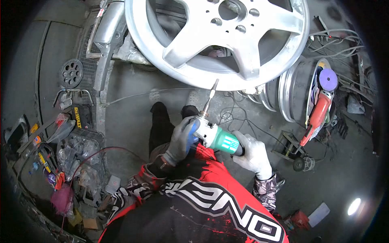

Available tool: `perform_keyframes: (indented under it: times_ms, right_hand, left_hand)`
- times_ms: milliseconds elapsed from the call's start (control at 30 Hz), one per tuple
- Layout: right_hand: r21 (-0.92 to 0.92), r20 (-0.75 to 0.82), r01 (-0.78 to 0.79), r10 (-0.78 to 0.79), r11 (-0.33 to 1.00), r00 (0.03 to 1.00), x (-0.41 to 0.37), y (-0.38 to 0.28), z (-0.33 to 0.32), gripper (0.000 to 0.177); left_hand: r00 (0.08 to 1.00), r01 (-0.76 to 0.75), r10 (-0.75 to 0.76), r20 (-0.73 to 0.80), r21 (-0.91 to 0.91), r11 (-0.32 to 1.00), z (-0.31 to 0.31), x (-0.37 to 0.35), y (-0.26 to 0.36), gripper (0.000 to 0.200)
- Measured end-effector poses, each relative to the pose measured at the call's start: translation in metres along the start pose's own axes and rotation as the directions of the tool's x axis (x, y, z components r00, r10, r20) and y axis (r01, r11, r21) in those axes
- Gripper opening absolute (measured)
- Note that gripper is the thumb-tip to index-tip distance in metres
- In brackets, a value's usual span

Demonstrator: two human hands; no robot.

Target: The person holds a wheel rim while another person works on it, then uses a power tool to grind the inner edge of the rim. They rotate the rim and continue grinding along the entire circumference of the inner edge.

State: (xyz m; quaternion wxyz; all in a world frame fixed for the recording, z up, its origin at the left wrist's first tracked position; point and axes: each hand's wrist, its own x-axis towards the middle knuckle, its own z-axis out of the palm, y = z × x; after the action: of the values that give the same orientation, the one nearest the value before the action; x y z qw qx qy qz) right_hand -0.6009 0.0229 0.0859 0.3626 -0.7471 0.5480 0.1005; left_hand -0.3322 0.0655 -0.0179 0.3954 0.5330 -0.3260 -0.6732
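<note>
A green and silver power grinder (224,140) is held in front of my chest. My left hand (181,137), in a grey and blue glove, wraps round its metal front part. Round its rear end closes my right hand (253,155), in a white glove. The tool's thin tapered bit (214,87) points up and overlaps the lower rim of a large silver spoked wheel (194,77) in the view; whether they touch I cannot tell.
To the right lie a red angle grinder with a purple disc (319,111) and more wheel rims (287,91). Cables (239,117) run over the floor. At the left are a metal frame (99,77), plastic bags (83,152) and a red hose (87,157).
</note>
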Motion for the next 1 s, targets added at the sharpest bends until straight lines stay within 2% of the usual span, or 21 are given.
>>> perform_keyframes:
  times_ms: [33, 67, 100, 233, 300, 333, 400, 433, 500, 600, 733, 800, 900, 933, 967, 1000]
  right_hand:
    - [0.009, -0.015, 0.023, -0.023, 1.000, 1.000, 0.004, -0.003, 0.003, 0.074]
    - [0.019, -0.029, 0.044, -0.043, 0.999, 0.999, 0.008, -0.007, 0.006, 0.074]
    - [0.022, -0.030, 0.047, -0.046, 0.999, 0.998, 0.012, -0.011, 0.007, 0.074]
    - [0.066, -0.013, 0.088, -0.088, 0.994, 0.996, 0.029, -0.027, 0.015, 0.076]
    - [0.082, -0.017, 0.103, -0.102, 0.991, 0.995, 0.035, -0.035, 0.018, 0.076]
    - [0.085, -0.016, 0.106, -0.105, 0.991, 0.994, 0.037, -0.040, 0.019, 0.077]
    - [0.094, -0.018, 0.109, -0.107, 0.990, 0.994, 0.042, -0.046, 0.023, 0.077]
    - [0.113, -0.022, 0.123, -0.121, 0.986, 0.992, 0.045, -0.047, 0.026, 0.076]
    - [0.140, -0.033, 0.136, -0.133, 0.981, 0.991, 0.050, -0.052, 0.030, 0.076]
    - [0.171, -0.036, 0.141, -0.137, 0.975, 0.990, 0.054, -0.056, 0.036, 0.075]
    - [0.222, -0.082, 0.175, -0.160, 0.959, 0.984, 0.050, -0.050, 0.040, 0.073]
    - [0.224, -0.098, 0.172, -0.154, 0.959, 0.983, 0.043, -0.044, 0.038, 0.073]
    - [0.212, -0.049, 0.105, -0.097, 0.972, 0.994, 0.025, -0.033, 0.029, 0.073]
    - [0.192, -0.053, 0.075, -0.066, 0.979, 0.996, 0.017, -0.029, 0.026, 0.072]
    - [0.171, -0.058, 0.044, -0.035, 0.984, 0.998, 0.009, -0.024, 0.024, 0.071]
    - [0.191, -0.113, 0.045, -0.024, 0.980, 0.993, 0.002, -0.017, 0.027, 0.069]
  left_hand:
    - [1.000, -0.001, 0.001, -0.005, 0.004, 1.000, -0.007, 0.000, -0.006, 0.039]
    - [0.971, -0.231, 0.238, 0.002, 0.247, 0.941, -0.017, 0.000, -0.017, 0.041]
    - [0.889, -0.429, 0.452, 0.068, 0.466, 0.773, -0.026, 0.000, -0.018, 0.044]
    - [0.854, -0.465, 0.517, 0.066, 0.545, 0.698, -0.054, -0.008, -0.016, 0.060]
    - [0.818, -0.504, 0.548, 0.173, 0.675, 0.539, -0.070, -0.014, -0.010, 0.084]
    - [0.818, -0.505, 0.547, 0.179, 0.677, 0.535, -0.076, -0.015, -0.009, 0.084]
    - [0.863, -0.458, 0.484, 0.142, 0.622, 0.635, -0.084, -0.017, -0.005, 0.089]
    - [0.863, -0.459, 0.482, 0.148, 0.625, 0.631, -0.087, -0.017, -0.001, 0.089]
    - [0.897, -0.421, 0.425, 0.125, 0.536, 0.731, -0.093, -0.019, 0.014, 0.085]
    - [0.872, -0.462, 0.455, 0.179, 0.606, 0.647, -0.099, -0.014, 0.045, 0.077]
    - [0.844, -0.487, 0.503, 0.184, 0.654, 0.578, -0.097, -0.009, 0.037, 0.068]
    - [0.902, -0.417, 0.397, 0.170, 0.587, 0.694, -0.087, -0.011, 0.030, 0.066]
    - [0.891, -0.446, 0.395, 0.223, 0.592, 0.671, -0.067, -0.006, 0.013, 0.056]
    - [0.852, -0.510, 0.486, 0.195, 0.519, 0.686, -0.059, -0.003, -0.003, 0.049]
    - [0.850, -0.515, 0.486, 0.204, 0.519, 0.682, -0.053, 0.000, -0.016, 0.049]
    - [0.926, -0.379, 0.334, 0.177, 0.422, 0.824, -0.047, 0.002, -0.027, 0.044]
